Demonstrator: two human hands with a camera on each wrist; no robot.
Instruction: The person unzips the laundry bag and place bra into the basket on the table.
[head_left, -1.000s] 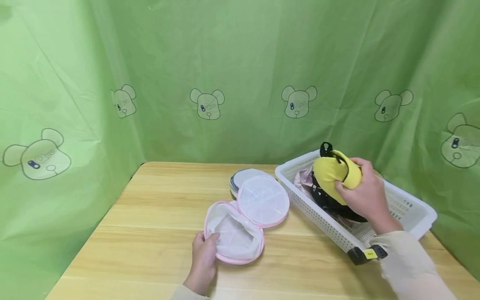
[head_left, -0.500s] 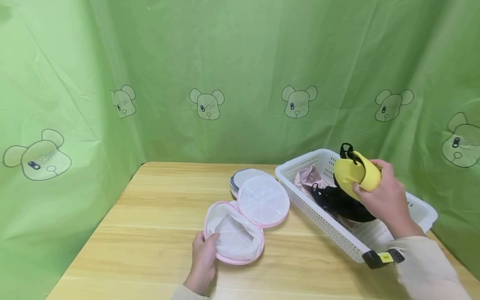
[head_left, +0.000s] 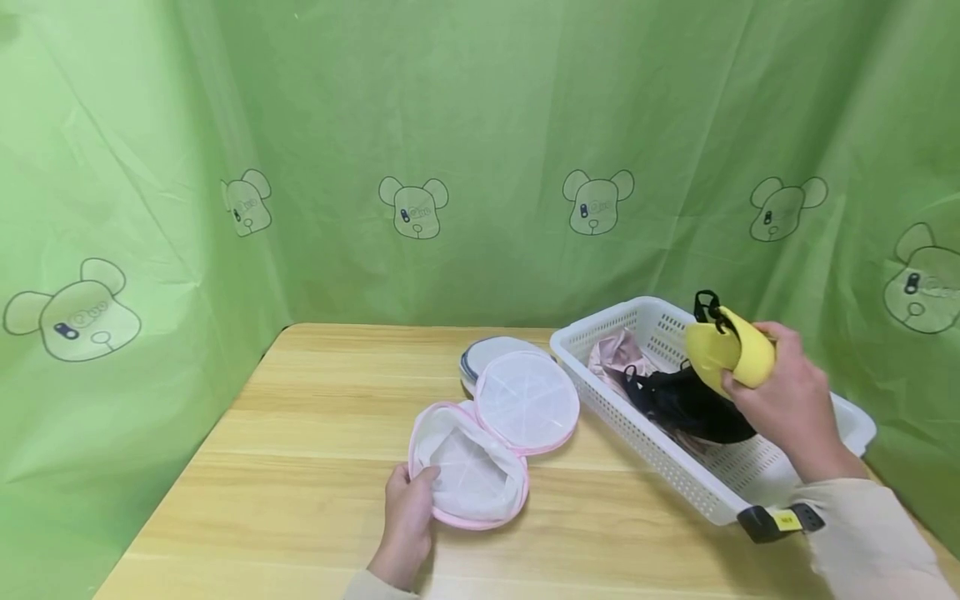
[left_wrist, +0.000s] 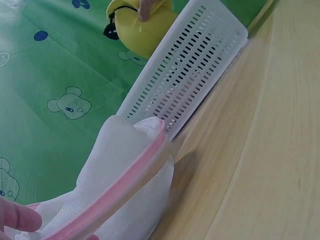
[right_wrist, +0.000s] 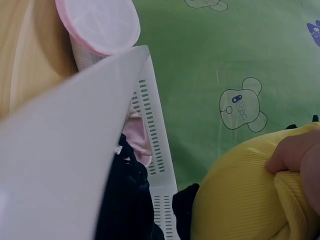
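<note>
My right hand (head_left: 798, 400) grips a folded yellow bra (head_left: 708, 350) with black straps, thumb on one side, over the white basket. Ribbed yellow fabric (right_wrist: 235, 185) fills the lower right of the right wrist view. On the table, my left hand (head_left: 407, 508) pinches the near-left rim of a round white mesh laundry bag (head_left: 472, 512) with pink trim. The bag is unzipped, its round lid (head_left: 528, 400) folded back toward the basket. In the left wrist view, fingers (left_wrist: 20, 217) hold the bag's pink zipped edge.
The white perforated basket (head_left: 641, 442) stands slantwise at the table's right. Inside lie a black bra (head_left: 697, 408) and a pink satin garment (head_left: 618, 354). Another mesh bag (head_left: 487, 350), dark-trimmed, sits partly behind the pink-trimmed lid. A green printed curtain (head_left: 495, 108) surrounds the wooden table (head_left: 300, 467).
The right hand has carried the yellow bra to the right, uncovering more of the black bra and pink garment in the basket. The left hand and the mesh bag have stayed put.
</note>
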